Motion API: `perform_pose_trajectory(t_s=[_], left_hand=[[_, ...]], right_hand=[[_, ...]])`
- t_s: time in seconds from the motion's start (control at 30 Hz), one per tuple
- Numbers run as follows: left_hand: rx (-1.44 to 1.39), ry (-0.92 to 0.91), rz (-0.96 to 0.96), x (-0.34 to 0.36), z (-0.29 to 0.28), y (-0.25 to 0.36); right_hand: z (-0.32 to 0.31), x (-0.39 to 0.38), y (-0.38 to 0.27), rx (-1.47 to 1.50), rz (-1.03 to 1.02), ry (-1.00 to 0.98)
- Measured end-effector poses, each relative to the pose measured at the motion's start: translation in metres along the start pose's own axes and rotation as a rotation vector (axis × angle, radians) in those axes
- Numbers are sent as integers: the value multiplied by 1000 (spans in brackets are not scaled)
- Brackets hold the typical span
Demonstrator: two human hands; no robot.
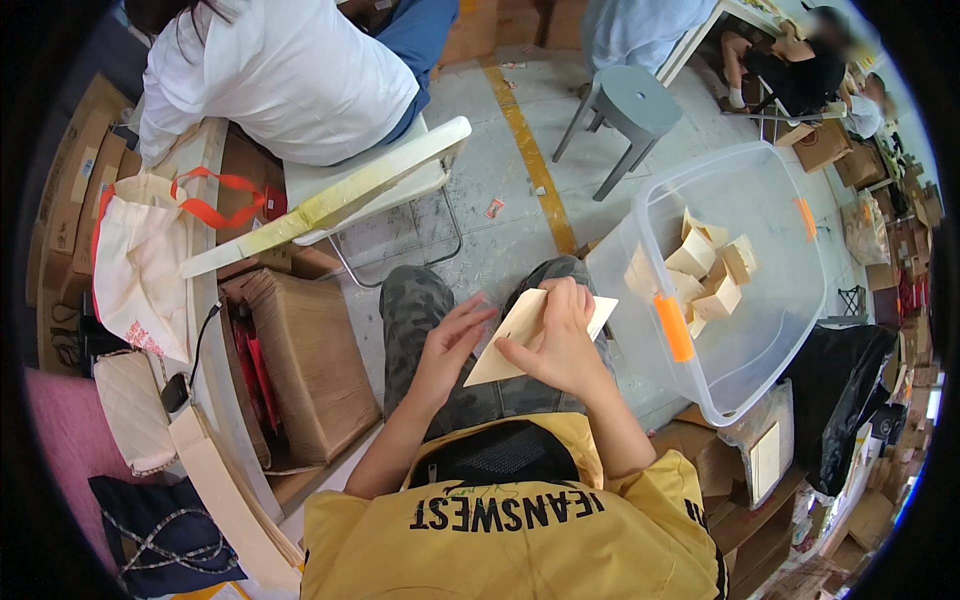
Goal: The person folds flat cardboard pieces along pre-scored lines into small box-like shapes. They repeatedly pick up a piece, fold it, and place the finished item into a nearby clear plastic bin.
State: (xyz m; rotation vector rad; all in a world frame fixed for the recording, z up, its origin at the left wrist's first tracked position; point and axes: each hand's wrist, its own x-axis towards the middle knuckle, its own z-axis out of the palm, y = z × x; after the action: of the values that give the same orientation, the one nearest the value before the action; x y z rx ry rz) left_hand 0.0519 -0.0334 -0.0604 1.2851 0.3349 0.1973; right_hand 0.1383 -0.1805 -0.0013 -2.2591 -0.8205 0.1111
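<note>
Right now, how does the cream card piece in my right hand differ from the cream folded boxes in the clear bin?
The cream card piece looks mostly flat, while the cream folded boxes stand out in open, boxy shapes. The cream card piece is gripped in your right hand; the cream folded boxes lie jumbled in the clear plastic bin. Both are pale cream.

right of the hands [570,348], the clear tub [638,330] bars low passage; its top seems open.

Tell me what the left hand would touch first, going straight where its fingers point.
Probably the cream card in the right hand, though depth is unclear and the left hand might pass over it.
</note>
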Motion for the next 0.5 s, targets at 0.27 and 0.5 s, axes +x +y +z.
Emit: perform_pose_trajectory(t_s=[0.27, 0.5], left_hand=[[-156, -54, -187, -17, 0, 11], [-72, -9, -139, -9, 1, 15]], right_hand=[[4, -1, -4, -44, 50, 46], [6, -1, 1, -26, 0, 92]])
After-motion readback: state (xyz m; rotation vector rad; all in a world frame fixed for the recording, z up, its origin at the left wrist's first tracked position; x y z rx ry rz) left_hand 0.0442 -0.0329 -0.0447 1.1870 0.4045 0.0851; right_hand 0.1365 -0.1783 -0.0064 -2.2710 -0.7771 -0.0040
